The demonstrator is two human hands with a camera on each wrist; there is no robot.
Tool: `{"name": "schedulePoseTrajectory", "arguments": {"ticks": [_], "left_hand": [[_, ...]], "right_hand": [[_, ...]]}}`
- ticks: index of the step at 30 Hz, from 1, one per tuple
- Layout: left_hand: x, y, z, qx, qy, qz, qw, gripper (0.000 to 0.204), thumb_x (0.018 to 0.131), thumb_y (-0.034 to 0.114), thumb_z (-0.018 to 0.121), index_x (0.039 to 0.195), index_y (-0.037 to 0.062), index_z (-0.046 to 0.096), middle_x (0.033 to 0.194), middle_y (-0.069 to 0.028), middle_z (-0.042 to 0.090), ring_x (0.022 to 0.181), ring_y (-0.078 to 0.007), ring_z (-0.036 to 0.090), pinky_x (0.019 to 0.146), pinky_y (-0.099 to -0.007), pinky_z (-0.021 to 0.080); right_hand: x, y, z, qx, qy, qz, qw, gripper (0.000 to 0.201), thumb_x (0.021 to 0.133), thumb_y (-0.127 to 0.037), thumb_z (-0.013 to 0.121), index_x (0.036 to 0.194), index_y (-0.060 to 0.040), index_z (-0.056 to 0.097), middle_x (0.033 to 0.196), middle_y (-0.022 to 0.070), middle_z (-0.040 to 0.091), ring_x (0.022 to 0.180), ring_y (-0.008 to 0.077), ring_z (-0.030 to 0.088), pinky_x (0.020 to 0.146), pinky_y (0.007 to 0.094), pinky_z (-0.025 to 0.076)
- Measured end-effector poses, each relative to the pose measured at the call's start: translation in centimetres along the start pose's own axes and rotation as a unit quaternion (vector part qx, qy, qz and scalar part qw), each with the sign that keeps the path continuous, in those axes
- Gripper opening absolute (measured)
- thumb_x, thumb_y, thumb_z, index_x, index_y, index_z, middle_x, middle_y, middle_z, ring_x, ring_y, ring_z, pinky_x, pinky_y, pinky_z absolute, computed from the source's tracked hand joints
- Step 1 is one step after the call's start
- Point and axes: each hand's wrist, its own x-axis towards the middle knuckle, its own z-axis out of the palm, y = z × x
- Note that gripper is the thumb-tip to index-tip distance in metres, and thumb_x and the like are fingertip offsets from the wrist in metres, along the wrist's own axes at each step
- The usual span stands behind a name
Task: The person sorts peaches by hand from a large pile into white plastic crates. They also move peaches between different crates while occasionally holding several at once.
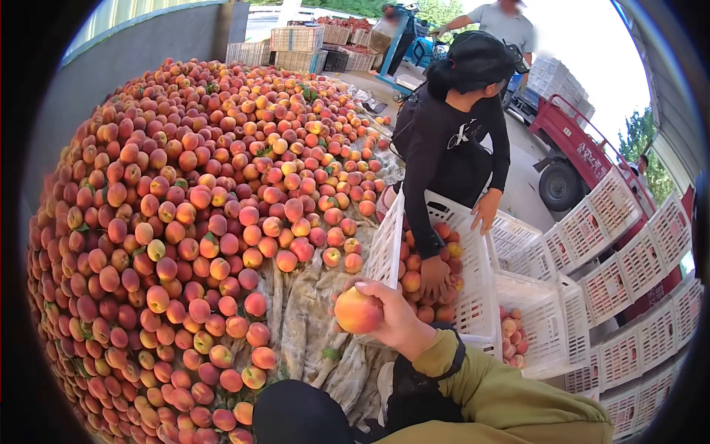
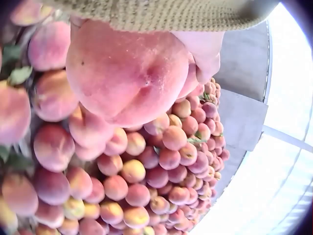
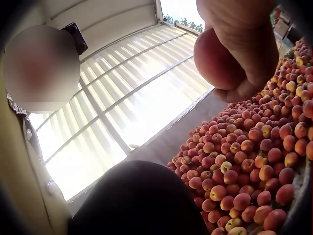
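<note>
In the head view, my right hand (image 1: 399, 320) grips a large yellow-red peach (image 1: 359, 309), thumb along its top, above a wrinkled ground sheet (image 1: 296, 325). The right wrist view shows the fingers (image 3: 244, 85) curled round the same fruit. My left hand (image 2: 203, 51), outside the head view, holds another peach (image 2: 127, 68) in the left wrist view; a knit cuff (image 2: 181, 14) hides much of that hand. Below and beyond it spreads a big heap of peaches (image 1: 170, 214), some with green leaves among them.
Right of my right hand, a person in black (image 1: 451, 140) reaches into a white crate (image 1: 473, 296) of peaches. More white crates (image 1: 606, 296) stand at the right. A red cargo vehicle (image 1: 569, 140) and stacked crates (image 1: 296, 48) are behind. A wall (image 1: 148, 63) borders the heap.
</note>
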Motion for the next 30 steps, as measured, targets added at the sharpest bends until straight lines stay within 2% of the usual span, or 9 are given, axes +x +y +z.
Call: {"name": "schedulePoseTrajectory", "arguments": {"ticks": [3,6,11,12,19,23,24,26,30], "left_hand": [[-2.1,5.8,1.7,-0.07,-0.022,0.058,0.996,0.096,0.059,0.017,0.076,0.137,0.0075,0.021,0.138,-0.0154,0.029,0.122,-0.0309,0.038,0.1,-0.0388,0.036],[-4.7,11.4,3.7,-0.116,-0.058,0.126,0.983,0.096,0.06,0.015,0.076,0.138,0.0072,0.02,0.138,-0.0151,0.028,0.123,-0.0305,0.038,0.101,-0.0384,0.035],[-8.7,19.1,8.3,-0.154,-0.129,0.233,0.951,0.098,0.06,0.012,0.076,0.138,0.0065,0.018,0.14,-0.0147,0.027,0.123,-0.0297,0.037,0.101,-0.0377,0.035],[-9.4,20.2,9.3,-0.161,-0.142,0.251,0.944,0.098,0.06,0.012,0.076,0.138,0.0064,0.018,0.14,-0.0146,0.026,0.124,-0.0295,0.037,0.101,-0.0376,0.035],[-14.6,25.1,13.3,-0.154,-0.192,0.386,0.889,0.1,0.06,0.008,0.077,0.139,0.0055,0.015,0.141,-0.0139,0.025,0.125,-0.0284,0.037,0.102,-0.0367,0.035],[-16.5,24.9,15.0,-0.144,-0.211,0.512,0.82,0.102,0.06,0.005,0.077,0.139,0.0051,0.014,0.142,-0.0135,0.024,0.125,-0.0277,0.036,0.102,-0.0361,0.035],[-16.9,24.5,15.3,-0.139,-0.219,0.514,0.818,0.102,0.06,0.005,0.077,0.139,0.0051,0.014,0.142,-0.0135,0.024,0.125,-0.0277,0.036,0.102,-0.0361,0.035],[-17.6,23.6,17.4,-0.069,-0.134,0.338,0.929,0.117,0.054,-0.001,0.078,0.141,0.0085,0.0,0.142,-0.0124,0.023,0.124,-0.026,0.037,0.102,-0.0368,0.035],[-16.5,21.6,18.1,-0.068,-0.136,0.313,0.937,0.113,0.054,0.0,0.079,0.14,0.0059,0.006,0.139,-0.0134,0.027,0.123,-0.0254,0.039,0.102,-0.0367,0.035]], "right_hand": [[0.1,0.1,0.2,0.016,-0.006,0.005,1.0,0.023,0.085,-0.023,0.05,0.101,-0.0058,0.051,0.101,0.0139,0.057,0.096,0.032,0.058,0.078,0.0471,0.05],[0.2,0.4,0.4,0.041,-0.013,0.009,0.999,0.021,0.084,-0.023,0.057,0.096,-0.006,0.055,0.089,0.0078,0.06,0.083,0.0205,0.061,0.073,0.0399,0.052],[0.8,0.7,-0.4,0.081,-0.054,0.005,0.995,0.024,0.084,-0.026,0.058,0.097,-0.0065,0.054,0.088,0.0072,0.06,0.081,0.0203,0.061,0.07,0.0406,0.053],[-0.3,0.0,0.9,0.071,0.018,-0.014,0.997,0.027,0.083,-0.029,0.058,0.099,-0.0076,0.054,0.089,0.007,0.06,0.084,0.0209,0.061,0.07,0.0419,0.054],[0.6,-1.3,-0.6,0.185,-0.08,-0.06,0.978,0.035,0.085,-0.028,0.057,0.112,-0.0082,0.047,0.108,0.0094,0.053,0.095,0.025,0.059,0.082,0.0451,0.051],[-2.7,-3.5,-2.1,0.174,-0.171,-0.128,0.961,0.042,0.084,-0.02,0.057,0.122,-0.0079,0.041,0.119,0.0131,0.048,0.106,0.0286,0.055,0.09,0.0433,0.048],[-4.0,-4.1,-2.9,0.15,-0.163,-0.158,0.962,0.046,0.083,-0.017,0.057,0.125,-0.0093,0.04,0.12,0.0141,0.047,0.108,0.0305,0.054,0.089,0.0423,0.049],[-6.0,-5.3,-5.6,0.138,-0.152,-0.16,0.965,0.045,0.082,-0.017,0.058,0.123,-0.0091,0.041,0.119,0.0145,0.047,0.107,0.0312,0.054,0.087,0.0411,0.05],[-9.8,-7.5,-12.0,0.089,-0.01,-0.178,0.98,0.038,0.084,-0.026,0.056,0.116,-0.0065,0.048,0.107,0.0139,0.057,0.096,0.0297,0.059,0.071,0.0348,0.052]]}}
